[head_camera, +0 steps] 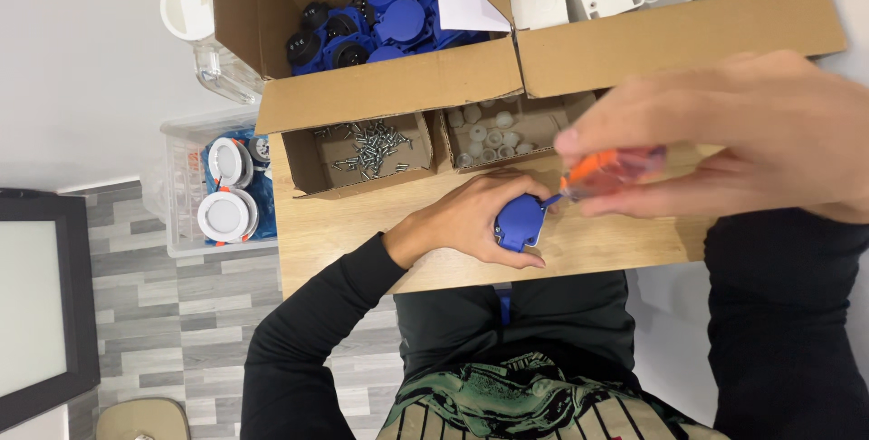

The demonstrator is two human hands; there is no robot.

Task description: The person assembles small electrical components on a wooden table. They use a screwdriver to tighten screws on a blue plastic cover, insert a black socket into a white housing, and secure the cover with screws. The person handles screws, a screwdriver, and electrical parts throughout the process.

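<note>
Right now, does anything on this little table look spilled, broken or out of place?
Nothing stands out. The screws lie loose but inside their small cardboard tray, none spilled. The left hand grips a blue part while the right hand works an orange-handled screwdriver on it.

your left hand [466,218] rests on the table [362,232], fingers around a socket part [520,221]. just right of those fingers, your right hand [724,146] holds a screwdriver [597,173] whose tip touches the part. beyond your fingertips sit a screw box [362,152] and a plug box [493,137]; behind these stand two larger cartons [398,87].
</note>
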